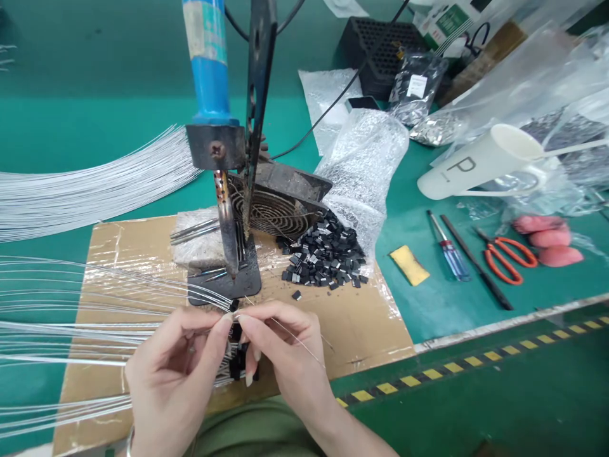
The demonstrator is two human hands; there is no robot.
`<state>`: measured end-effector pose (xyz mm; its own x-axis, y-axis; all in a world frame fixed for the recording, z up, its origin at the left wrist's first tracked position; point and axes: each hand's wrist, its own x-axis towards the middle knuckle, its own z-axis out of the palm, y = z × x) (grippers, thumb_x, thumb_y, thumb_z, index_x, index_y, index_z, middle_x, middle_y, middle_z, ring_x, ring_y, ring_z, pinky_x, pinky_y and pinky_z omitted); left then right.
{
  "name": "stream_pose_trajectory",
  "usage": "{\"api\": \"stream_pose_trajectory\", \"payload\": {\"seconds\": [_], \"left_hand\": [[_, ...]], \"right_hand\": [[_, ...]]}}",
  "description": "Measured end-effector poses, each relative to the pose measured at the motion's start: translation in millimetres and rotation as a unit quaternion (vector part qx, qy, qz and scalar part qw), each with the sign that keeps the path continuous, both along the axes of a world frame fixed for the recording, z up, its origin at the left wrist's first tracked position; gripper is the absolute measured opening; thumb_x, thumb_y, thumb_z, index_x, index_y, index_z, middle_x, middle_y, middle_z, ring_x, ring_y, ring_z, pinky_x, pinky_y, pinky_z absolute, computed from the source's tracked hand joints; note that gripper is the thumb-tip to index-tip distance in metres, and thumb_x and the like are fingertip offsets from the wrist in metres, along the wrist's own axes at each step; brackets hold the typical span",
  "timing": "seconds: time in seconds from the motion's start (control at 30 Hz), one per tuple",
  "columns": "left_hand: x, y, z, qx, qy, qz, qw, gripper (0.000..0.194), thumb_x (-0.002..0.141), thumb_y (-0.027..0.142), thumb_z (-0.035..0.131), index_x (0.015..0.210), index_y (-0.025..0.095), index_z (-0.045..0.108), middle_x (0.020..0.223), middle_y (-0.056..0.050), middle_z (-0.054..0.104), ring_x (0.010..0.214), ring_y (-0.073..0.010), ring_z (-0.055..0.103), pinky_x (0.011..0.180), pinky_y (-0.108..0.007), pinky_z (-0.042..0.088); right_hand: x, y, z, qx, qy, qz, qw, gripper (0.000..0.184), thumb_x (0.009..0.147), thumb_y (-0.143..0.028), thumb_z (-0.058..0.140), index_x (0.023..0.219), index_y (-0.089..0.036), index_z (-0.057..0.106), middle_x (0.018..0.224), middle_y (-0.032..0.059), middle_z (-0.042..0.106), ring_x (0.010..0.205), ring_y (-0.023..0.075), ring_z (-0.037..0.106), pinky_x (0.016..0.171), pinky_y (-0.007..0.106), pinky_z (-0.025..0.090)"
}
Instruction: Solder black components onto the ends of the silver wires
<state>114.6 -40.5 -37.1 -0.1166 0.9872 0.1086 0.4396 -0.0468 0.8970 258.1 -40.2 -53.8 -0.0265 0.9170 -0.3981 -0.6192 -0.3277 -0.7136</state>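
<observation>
My left hand [176, 374] is closed in a pinch, its thumb and forefinger tips meeting those of my right hand [295, 346]. What lies between the left fingertips is too small to make out. A thin, fine wire [301, 343] trails out of my right hand's pinch toward the lower right. Just beneath the fingertips are black connectors [236, 365] in a row, partly hidden by the hands. Long thin white wires [104, 343] run from them to the left edge, some passing under my left hand. Above stands a blue-handled soldering iron [227, 235], tip down, in a clamp.
A cardboard sheet [118, 254] lies under the work. Behind are a fan [271, 212], a heap of small black connectors [323, 254] and a white wire bundle [95, 184]. To the right lie a yellow sponge [409, 265], a screwdriver [450, 251], orange-handled pliers [504, 257] and a tipped mug [480, 162].
</observation>
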Motion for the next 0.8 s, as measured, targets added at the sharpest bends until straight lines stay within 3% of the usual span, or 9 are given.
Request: {"api": "stream_pose_trajectory", "payload": {"seconds": [0.33, 0.53, 0.8], "left_hand": [[0.6, -1.8, 2.1, 0.0, 0.015, 0.005, 1.0, 0.009, 0.089, 0.021, 0.077, 0.082, 0.024, 0.074, 0.066, 0.004, 0.071, 0.055, -0.0097, 0.061, 0.047, -0.016, 0.045], [-1.6, -4.3, -0.2, -0.008, 0.012, 0.004, 1.0, 0.009, 0.09, 0.023, 0.078, 0.082, 0.024, 0.075, 0.067, 0.004, 0.068, 0.059, -0.0106, 0.06, 0.054, -0.018, 0.048], [-10.3, -6.4, -4.1, -0.008, 0.043, -0.042, 0.998, 0.008, 0.093, 0.025, 0.077, 0.086, 0.024, 0.076, 0.071, 0.003, 0.069, 0.059, -0.0106, 0.06, 0.055, -0.02, 0.048]], "right_hand": [[4.5, -2.0, -2.2, 0.009, 0.013, 0.012, 1.0, 0.012, 0.083, -0.032, 0.093, 0.08, -0.022, 0.088, 0.063, -0.0013, 0.074, 0.04, 0.0079, 0.061, 0.038, 0.017, 0.053], [10.5, 1.4, -0.9, -0.008, 0.021, 0.039, 0.999, 0.016, 0.081, -0.035, 0.094, 0.079, -0.021, 0.088, 0.063, -0.0014, 0.073, 0.04, 0.0082, 0.06, 0.037, 0.017, 0.052], [23.4, 7.6, -0.2, -0.036, 0.038, 0.102, 0.993, 0.017, 0.077, -0.034, 0.097, 0.075, -0.02, 0.087, 0.057, -0.0027, 0.071, 0.038, 0.009, 0.059, 0.036, 0.018, 0.052]]}}
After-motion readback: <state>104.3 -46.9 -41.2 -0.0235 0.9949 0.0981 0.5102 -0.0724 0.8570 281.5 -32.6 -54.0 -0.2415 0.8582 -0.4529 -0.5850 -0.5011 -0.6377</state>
